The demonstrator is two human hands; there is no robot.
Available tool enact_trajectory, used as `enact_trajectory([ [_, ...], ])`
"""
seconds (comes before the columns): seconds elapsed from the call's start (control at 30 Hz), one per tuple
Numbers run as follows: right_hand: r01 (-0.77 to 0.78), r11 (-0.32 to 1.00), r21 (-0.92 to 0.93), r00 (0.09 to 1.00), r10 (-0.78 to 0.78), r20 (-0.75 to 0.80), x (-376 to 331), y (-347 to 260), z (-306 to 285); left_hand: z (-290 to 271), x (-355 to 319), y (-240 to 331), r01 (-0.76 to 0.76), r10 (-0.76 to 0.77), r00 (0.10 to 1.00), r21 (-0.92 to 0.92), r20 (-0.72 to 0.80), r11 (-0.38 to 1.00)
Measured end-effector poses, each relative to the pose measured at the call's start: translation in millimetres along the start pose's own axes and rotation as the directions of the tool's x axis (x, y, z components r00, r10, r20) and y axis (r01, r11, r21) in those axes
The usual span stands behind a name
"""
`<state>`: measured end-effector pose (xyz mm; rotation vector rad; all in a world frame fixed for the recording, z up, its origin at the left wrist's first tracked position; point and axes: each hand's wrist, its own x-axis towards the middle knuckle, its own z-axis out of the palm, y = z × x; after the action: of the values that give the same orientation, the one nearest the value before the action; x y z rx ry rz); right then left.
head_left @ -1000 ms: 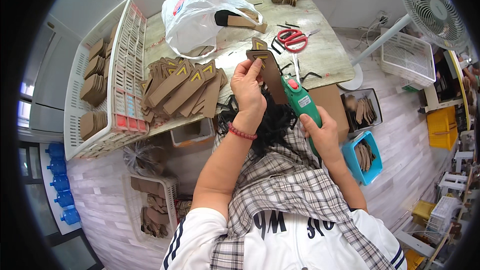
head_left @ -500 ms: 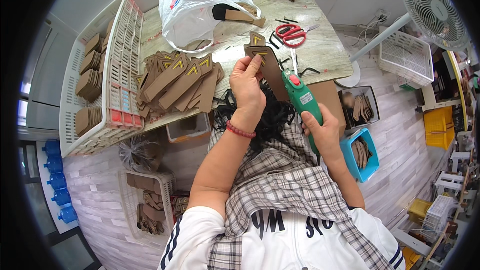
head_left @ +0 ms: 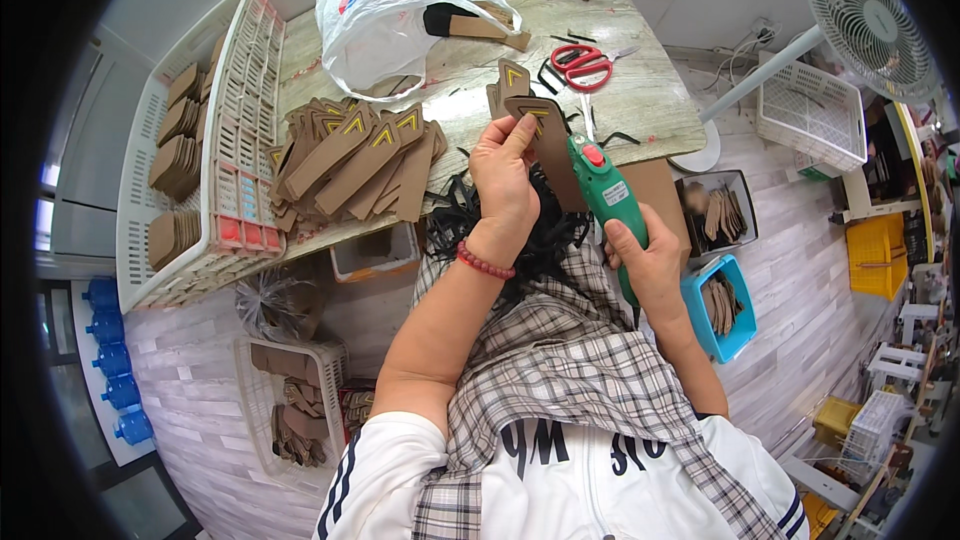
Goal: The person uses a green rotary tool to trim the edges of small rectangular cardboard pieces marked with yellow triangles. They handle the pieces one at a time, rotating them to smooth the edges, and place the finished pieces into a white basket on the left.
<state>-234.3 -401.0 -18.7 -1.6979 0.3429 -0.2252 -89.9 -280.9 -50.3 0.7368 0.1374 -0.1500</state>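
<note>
My left hand (head_left: 506, 170) pinches a flat brown strip (head_left: 552, 158) with a yellow chevron near its top, held upright over the table's near edge. My right hand (head_left: 648, 258) is wrapped round a green handheld electric hot knife (head_left: 618, 198) with a red button. Its slim metal blade (head_left: 588, 120) points away from me, close beside the strip's right edge; whether they touch I cannot tell. Another chevron strip (head_left: 514, 76) lies just beyond my left fingers. Black trimmings (head_left: 545, 250) are heaped on my checked apron under the strip.
Many brown strips (head_left: 350, 165) are piled on the table (head_left: 640, 120), left of my hands. A white crate (head_left: 215, 190), a plastic bag (head_left: 375, 30) and red-handled scissors (head_left: 585, 70) surround them. A blue bin (head_left: 745, 335) and a fan (head_left: 870, 20) stand at right.
My left hand and the brown strip have shifted slightly to the right. The hot knife has moved a little with its tip toward the right; both grips are kept.
</note>
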Motion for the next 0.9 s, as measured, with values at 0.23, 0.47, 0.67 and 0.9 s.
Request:
enact_trajectory([
  [0.23, 0.013, 1.0, -0.028, 1.0, -0.014, -0.004, 1.4, -5.7, -3.0, 0.0, -4.1, -1.1, 0.006, -0.007, 1.0, 0.045, 0.024, 0.999],
  [0.47, 0.018, 1.0, 0.025, 1.0, -0.019, 0.014, 2.5, -9.7, -6.4, 2.1, -8.9, 7.6, -0.023, 0.01, 0.995, 0.136, 0.099, 0.99],
  [0.67, 0.023, 1.0, 0.021, 0.999, -0.023, 0.032, 2.3, -9.7, -9.8, 1.0, -3.1, 19.3, -0.138, 0.108, 0.984, 0.216, 0.143, 0.967],
  [0.9, 0.04, 0.999, -0.017, 0.998, -0.039, 0.044, 2.0, -4.9, -12.8, -3.4, 4.3, 28.9, -0.215, 0.136, 0.964, 0.365, 0.23, 0.906],
])
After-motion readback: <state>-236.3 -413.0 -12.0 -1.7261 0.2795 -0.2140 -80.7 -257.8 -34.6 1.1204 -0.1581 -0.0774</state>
